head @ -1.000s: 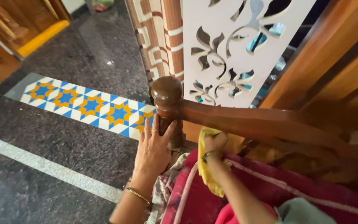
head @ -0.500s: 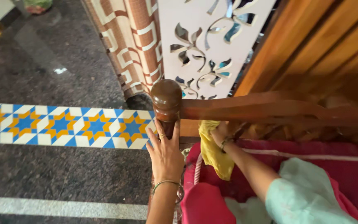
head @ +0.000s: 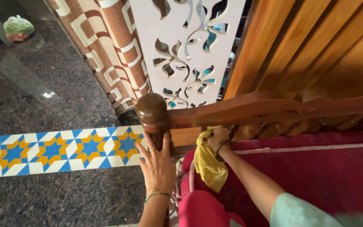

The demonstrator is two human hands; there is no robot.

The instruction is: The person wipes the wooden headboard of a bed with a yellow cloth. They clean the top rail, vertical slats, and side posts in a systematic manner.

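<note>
Both hands are busy: our left hand point(head: 158, 164) lies open against the wooden post point(head: 153, 113), and our right hand point(head: 218, 138) presses a yellow cloth point(head: 209, 164) under the rail point(head: 274, 110). We judge wiping is underway; the next stroke needs steady pressure along the carving.

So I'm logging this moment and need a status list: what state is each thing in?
Left hand: open, flat against the wooden post.
Right hand: closed on the yellow cloth, pressed under the wooden rail.
Yellow cloth: crumpled, hanging down.
Green bag: on the floor, tied shut.
</note>
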